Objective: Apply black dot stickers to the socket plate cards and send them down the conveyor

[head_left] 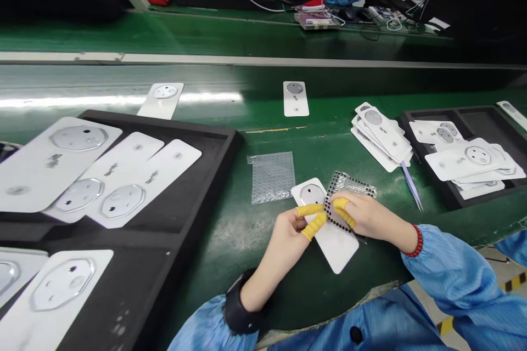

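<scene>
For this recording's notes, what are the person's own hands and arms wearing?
The left hand has two yellow finger covers, a wide black wristband and a loose blue sleeve. The right hand also shows two yellow covers, with a red beaded bracelet beside a matching blue cuff, gathered at the wrist.

A clear, black-dotted sheet [353, 182] overlaps a white panel [336, 247].
</scene>
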Action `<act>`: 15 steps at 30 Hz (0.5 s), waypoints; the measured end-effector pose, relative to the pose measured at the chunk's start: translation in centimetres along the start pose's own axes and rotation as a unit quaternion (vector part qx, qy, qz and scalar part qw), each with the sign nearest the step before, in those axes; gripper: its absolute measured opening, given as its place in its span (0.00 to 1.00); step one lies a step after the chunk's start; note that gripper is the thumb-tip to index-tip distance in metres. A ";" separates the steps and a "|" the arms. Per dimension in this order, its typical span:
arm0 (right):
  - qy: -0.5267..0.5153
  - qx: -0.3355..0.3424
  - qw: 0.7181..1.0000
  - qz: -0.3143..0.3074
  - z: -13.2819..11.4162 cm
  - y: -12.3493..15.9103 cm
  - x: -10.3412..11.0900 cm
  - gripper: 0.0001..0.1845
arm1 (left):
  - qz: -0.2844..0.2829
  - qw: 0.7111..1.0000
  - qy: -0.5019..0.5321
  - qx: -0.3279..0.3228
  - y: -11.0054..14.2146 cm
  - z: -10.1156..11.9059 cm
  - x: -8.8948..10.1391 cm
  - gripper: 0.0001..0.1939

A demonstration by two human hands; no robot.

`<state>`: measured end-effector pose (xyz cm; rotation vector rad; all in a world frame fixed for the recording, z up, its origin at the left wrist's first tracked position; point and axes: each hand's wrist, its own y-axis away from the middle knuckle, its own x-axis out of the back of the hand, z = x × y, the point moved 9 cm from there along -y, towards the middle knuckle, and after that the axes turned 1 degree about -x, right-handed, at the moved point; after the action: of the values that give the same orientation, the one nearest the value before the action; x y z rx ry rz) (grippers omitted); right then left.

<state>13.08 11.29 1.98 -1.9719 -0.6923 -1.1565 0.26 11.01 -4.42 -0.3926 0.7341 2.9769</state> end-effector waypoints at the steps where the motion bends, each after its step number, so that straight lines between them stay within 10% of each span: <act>1: -0.024 -0.029 0.999 -0.004 1.1 0.4 0.2 0.13 | 0.025 0.999 -0.015 -0.024 0.1 0.5 0.7 0.18; 5: -0.175 -0.140 0.971 0.084 4.0 1.2 2.6 0.07 | 0.099 0.966 -0.142 -0.190 1.7 3.5 2.0 0.17; 9: -0.284 -0.173 0.917 0.223 2.8 0.3 5.3 0.06 | 0.018 0.935 -0.235 -0.265 3.1 3.6 -0.5 0.04; 15: -0.300 -0.152 0.902 0.269 -0.2 -1.3 4.4 0.09 | -0.026 0.893 -0.292 -0.340 4.5 3.3 -2.6 0.08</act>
<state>13.98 12.29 6.40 -2.5976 -0.2135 -0.3211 1.47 8.58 1.14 0.4596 -0.3791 2.9349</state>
